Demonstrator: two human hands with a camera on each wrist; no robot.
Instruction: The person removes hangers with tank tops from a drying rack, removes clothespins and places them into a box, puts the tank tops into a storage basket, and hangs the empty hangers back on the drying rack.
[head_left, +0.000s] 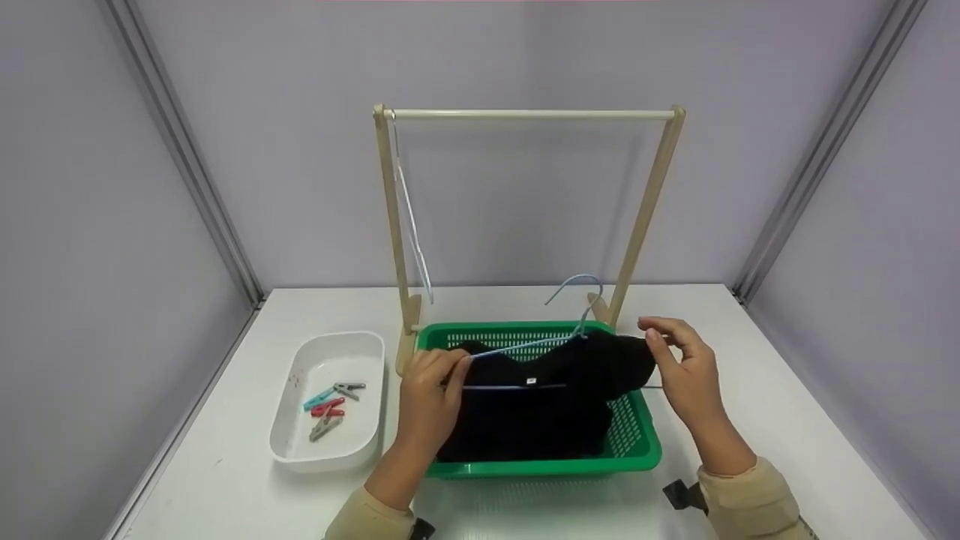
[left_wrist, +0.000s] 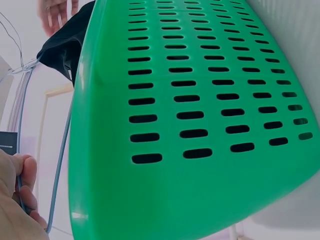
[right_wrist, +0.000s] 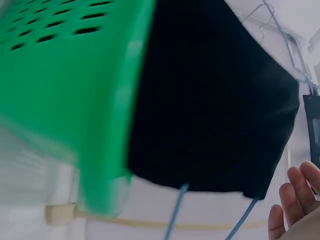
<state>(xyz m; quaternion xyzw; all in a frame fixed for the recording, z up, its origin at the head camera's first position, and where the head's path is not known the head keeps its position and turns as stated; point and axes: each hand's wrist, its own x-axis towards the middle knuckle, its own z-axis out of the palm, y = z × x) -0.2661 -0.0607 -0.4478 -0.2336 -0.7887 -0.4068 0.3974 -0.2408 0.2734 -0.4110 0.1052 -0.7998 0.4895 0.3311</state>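
Observation:
A light blue wire hanger [head_left: 525,346] is pinched near its left end by my left hand [head_left: 433,386], whose fingers also curl round the wire in the left wrist view. Black clothing [head_left: 525,427] with a small white label lies in the green basket [head_left: 544,469], and part of it covers the hanger's right side. In the right wrist view, two blue wires [right_wrist: 242,218] stick out below the black cloth [right_wrist: 215,100]. Beside the raised cloth at the right is my right hand [head_left: 684,375], its fingers loosely bent and apart from the cloth in the right wrist view [right_wrist: 300,200].
A wooden rack [head_left: 532,115] stands behind the basket, with a pale hanger [head_left: 412,214] at the left end of its rail. Left of the basket, a white tray [head_left: 281,420] holds several clothespins [head_left: 328,406]. Grey walls enclose the white table [head_left: 217,450].

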